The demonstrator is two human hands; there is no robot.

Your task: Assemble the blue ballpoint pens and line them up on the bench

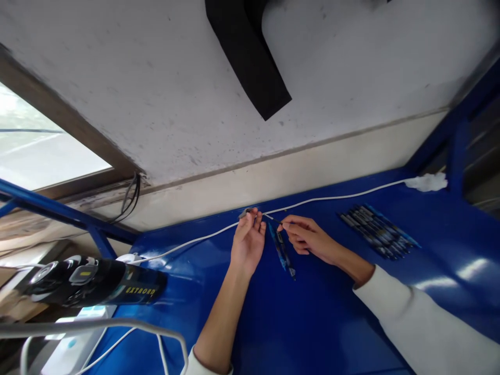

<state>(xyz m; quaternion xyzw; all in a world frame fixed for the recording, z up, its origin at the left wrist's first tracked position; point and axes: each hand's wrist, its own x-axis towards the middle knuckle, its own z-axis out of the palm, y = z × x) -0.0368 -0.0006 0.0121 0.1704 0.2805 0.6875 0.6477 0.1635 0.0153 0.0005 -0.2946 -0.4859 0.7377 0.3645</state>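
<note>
Head view, only feed I've got: right hand point(307, 234) grasping, thumb and index pinched on a thin dark stick point(275, 221), other fingers curled under. Stick sits between the two hands, pale far end pointing at the left fingertips. Left hand point(249, 242) palm up, thumb and fingers drawn together by a small grey piece point(244, 213); too small from where I sit, can't tell if it's clenched on it or only touching.

Just below the right-hand pinch, in the gap between the hands: two loose pens point(277, 247), side by side, on the blue table point(312, 328). Well right of the grip, past the right wrist, I see a neat row of pens point(377, 232) lying slanted. Behind both hands a white cable point(344, 197) runs along the table's back edge, reaching a crumpled white wad point(427, 182) far right of the grip. Well left of the left hand: black bottle point(117, 284) with yellow lettering, tipped over in my view, and a white power strip point(78, 341) nearer the camera.
</note>
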